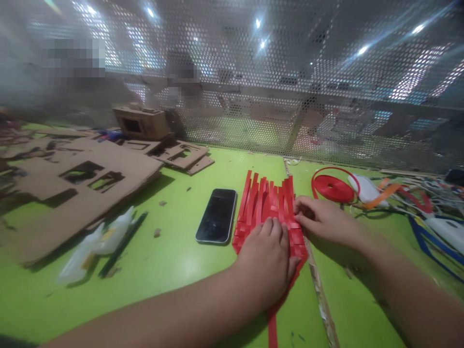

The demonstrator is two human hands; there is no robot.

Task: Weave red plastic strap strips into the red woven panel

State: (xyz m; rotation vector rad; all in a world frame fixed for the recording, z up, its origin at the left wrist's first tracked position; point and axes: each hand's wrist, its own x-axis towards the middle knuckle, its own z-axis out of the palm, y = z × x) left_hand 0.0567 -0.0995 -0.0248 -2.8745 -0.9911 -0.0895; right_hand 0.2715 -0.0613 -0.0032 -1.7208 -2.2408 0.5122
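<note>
A mat of woven red ribbon strips lies on the green table, loose ends fanning out toward the mesh wall. My left hand rests on the near part of the weave, fingers curled down and pressing it flat. My right hand comes in from the right, its fingertips pinched at the mat's right edge on a red strip. One strip trails off toward me below my left hand.
A black phone lies face up just left of the ribbons. A red ribbon roll and tangled coloured ribbons sit to the right. Cut cardboard sheets, a cardboard box and a glue bottle are at left. A perforated metal screen stands behind.
</note>
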